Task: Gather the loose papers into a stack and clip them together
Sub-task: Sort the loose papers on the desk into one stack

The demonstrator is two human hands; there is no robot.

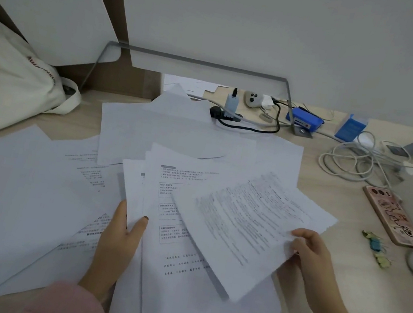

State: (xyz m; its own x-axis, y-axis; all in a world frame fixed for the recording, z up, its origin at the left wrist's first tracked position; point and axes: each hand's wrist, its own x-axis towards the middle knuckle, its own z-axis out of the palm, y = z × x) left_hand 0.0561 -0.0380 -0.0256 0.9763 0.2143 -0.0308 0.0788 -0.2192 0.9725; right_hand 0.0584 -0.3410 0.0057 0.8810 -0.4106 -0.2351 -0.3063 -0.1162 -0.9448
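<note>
Gathering is underway: left hand [119,240] clamps the growing stack [182,266] at 6 o'clock, right hand [312,251] pinches 1 printed sheet [246,225] above it, next squaring it on; clips [374,248] wait at 3 o'clock.

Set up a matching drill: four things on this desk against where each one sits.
Things:
1. cream canvas tote bag
2. pink patterned phone case
3. blue rectangular battery pack
4. tilted printed sheet

Places:
A. far centre, among cables
B. held by the right hand
C. far left
D. right edge, past the papers

Pairs: 1-C, 2-D, 3-A, 4-B
</note>
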